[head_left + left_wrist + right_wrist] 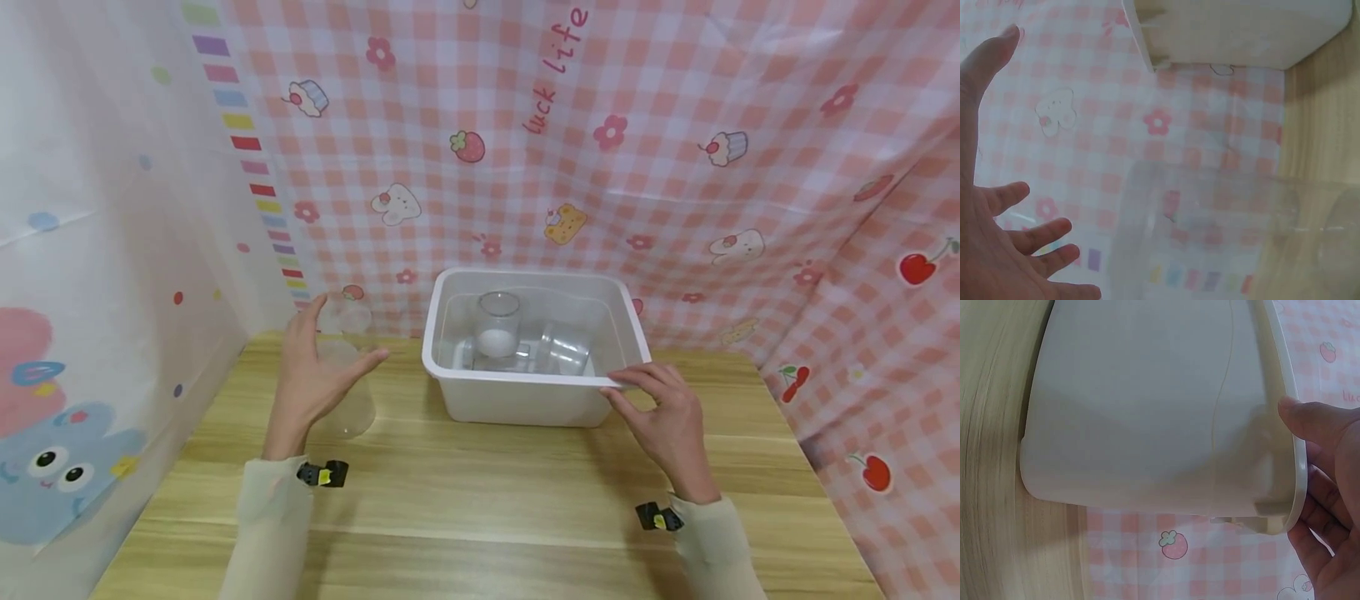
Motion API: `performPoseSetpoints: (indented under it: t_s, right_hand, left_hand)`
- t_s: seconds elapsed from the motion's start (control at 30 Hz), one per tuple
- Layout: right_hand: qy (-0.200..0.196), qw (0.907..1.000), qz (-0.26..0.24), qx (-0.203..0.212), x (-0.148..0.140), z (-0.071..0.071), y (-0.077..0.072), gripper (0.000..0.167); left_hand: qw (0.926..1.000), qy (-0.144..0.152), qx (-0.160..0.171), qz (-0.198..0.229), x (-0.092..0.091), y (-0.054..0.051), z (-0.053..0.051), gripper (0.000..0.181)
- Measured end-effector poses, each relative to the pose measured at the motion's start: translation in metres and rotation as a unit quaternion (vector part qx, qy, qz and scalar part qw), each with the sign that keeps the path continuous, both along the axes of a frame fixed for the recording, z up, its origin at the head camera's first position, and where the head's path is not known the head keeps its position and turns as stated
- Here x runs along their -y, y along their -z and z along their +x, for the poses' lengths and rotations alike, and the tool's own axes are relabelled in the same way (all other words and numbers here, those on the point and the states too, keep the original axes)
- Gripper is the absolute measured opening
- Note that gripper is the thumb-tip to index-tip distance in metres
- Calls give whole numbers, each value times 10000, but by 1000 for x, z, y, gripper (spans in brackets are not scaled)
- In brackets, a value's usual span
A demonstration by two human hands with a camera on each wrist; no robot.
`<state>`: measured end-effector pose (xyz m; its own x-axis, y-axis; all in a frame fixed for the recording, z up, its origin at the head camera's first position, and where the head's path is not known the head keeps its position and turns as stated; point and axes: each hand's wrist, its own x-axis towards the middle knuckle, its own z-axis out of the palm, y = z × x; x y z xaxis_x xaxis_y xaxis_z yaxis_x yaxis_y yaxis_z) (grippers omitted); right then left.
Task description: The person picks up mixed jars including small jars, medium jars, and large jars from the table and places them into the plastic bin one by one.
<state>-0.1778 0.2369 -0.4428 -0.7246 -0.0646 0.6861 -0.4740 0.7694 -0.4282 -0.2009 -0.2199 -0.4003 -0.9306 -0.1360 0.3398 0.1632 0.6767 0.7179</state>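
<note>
L hand (pixel 311 367) is spread, thumb well apart from fingers, left of the white tub (pixel 525 402), w/ a clear container (pixel 354 407) right by it; can't tell from the head view if skin touches plastic, but the L wrist view shows a gap betw. fingertips and container. R hand (pixel 663 412) pinches the tub's rim at its near right corner, thumb outside, fingers over the edge. Main risk, I'd say: container is see-through, so its edges are easy to misjudge, and a clumsy L thumb could tip it twd the tub. Too loose a grip might let it slip, too hard a squeeze might bend it if walls are thin. Uneven pull by R hand could skew the tub & shift what's in it: a clear cup (pixel 499 321), prob. upright, left of tub's middle, and a tilted clear cup (pixel 566 350) right of it. Both take up floor space inside, & the tub's left wall stands betw. them and the container. Wooden table (pixel 450 508) lies under the tub, checked cloth (pixel 517 183) hangs behind it, so little slack on that side.
</note>
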Motion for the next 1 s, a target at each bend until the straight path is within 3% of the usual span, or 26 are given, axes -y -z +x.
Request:
performPoseSetpoints:
  t_s: [0.2,0.4,0.67,0.87,1.0]
  right_hand:
    - [3,10000,10,22,2,-1,0,22]
    - [33,10000,-6,32,1,-1,-1,23]
    - [0,10000,-7,-9,0,0,-1,23]
    - [5,10000,-12,-23,0,0,-1,23]
    - [-9,10000,-24,-35,0,0,-1,22]
  left_hand:
    - [9983,-154,355,426,13,12,9,119]
    - [9944,-126,479,932,23,26,12,117]
    - [9799,34,914,1775,35,48,17,115]
    - [9738,180,1129,1967,41,63,18,111]
    - [9743,100,1140,1939,42,68,17,103]
